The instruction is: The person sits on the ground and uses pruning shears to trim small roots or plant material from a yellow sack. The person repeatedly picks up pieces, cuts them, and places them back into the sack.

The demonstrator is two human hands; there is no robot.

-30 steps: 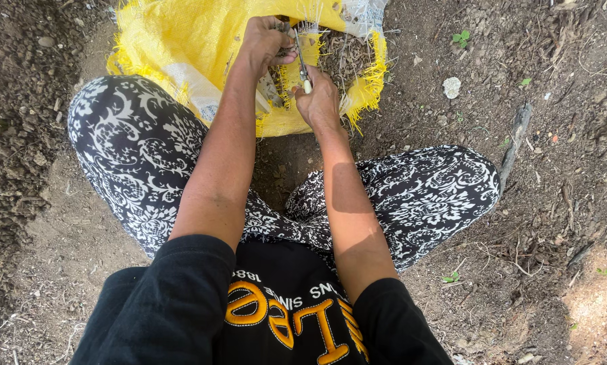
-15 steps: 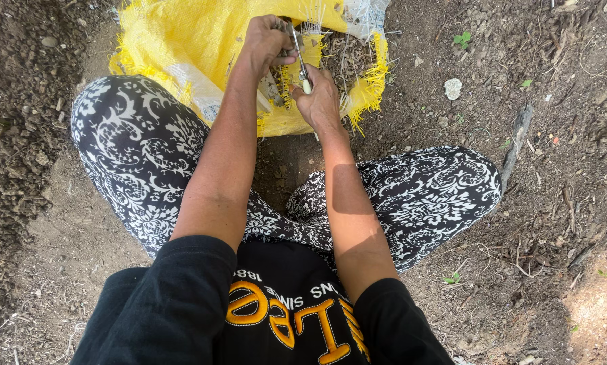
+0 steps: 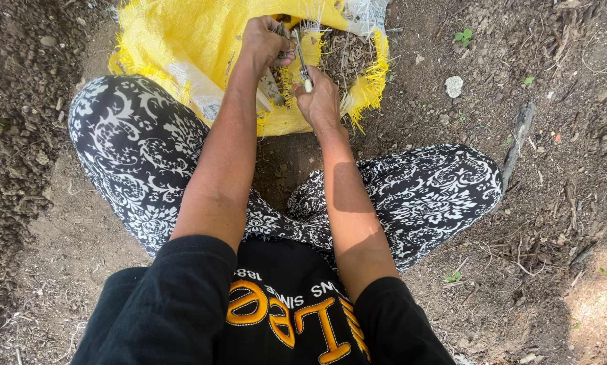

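I sit on bare soil with a yellow woven sack (image 3: 182,40) spread in front of my knees. My left hand (image 3: 266,40) is closed around something small over the sack; what it holds is hidden by the fingers. My right hand (image 3: 320,101) grips a small knife (image 3: 301,61) by its pale handle, the thin blade pointing up toward my left hand. Dry brown plant scraps (image 3: 347,61) lie in the sack just right of the blade.
My legs in black-and-white patterned trousers (image 3: 134,155) spread to both sides. A dark stick (image 3: 516,138) lies on the ground at right, a pale stone (image 3: 454,86) beyond it, small green sprouts (image 3: 463,34) at the upper right.
The knife blade has shifted slightly against what my left hand holds; both hands stay over the sack in nearly the same place.
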